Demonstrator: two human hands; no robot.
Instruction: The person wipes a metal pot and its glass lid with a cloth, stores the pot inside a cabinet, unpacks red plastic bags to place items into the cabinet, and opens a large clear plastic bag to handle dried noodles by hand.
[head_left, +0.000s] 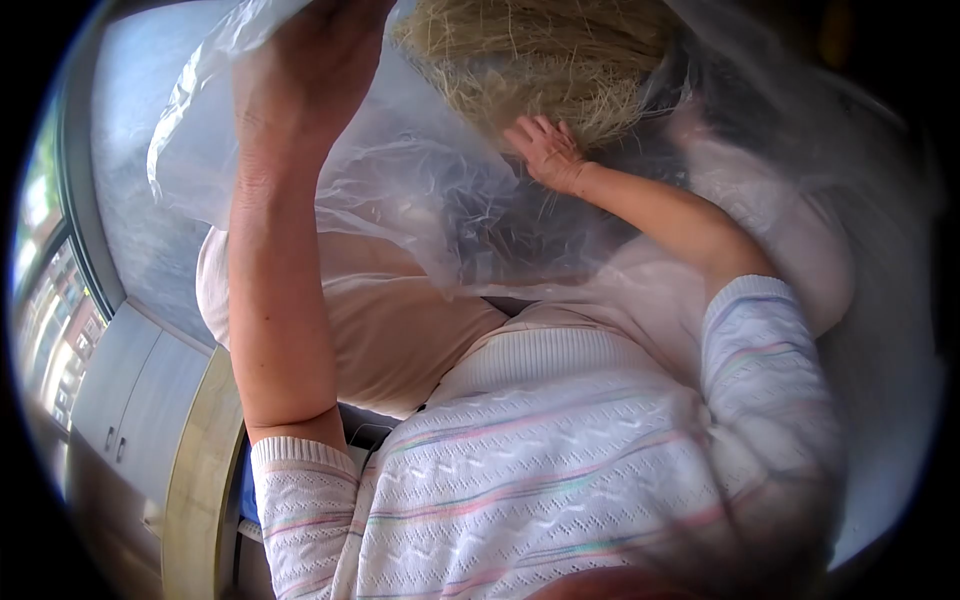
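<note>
A large clear plastic bag (430, 190) spreads over my lap, crinkled and see-through. Inside it, at the top of the view, lies a thick bundle of dry, straw-coloured fibres (540, 60) with loose strands sticking out. My left hand (312, 85) is raised at the upper left, closed at the bag's edge; its fingertips are partly cut off by the frame. Within the bag's opening, my right hand (550, 155) rests against the near side of the fibre bundle, fingers stretched out and gripping nothing.
A white cabinet (130, 400) and a wooden edge (200, 470) stand at the lower left, near a window (60, 310). Grey floor (150, 210) shows at the upper left. My legs (370, 320) lie beneath the bag.
</note>
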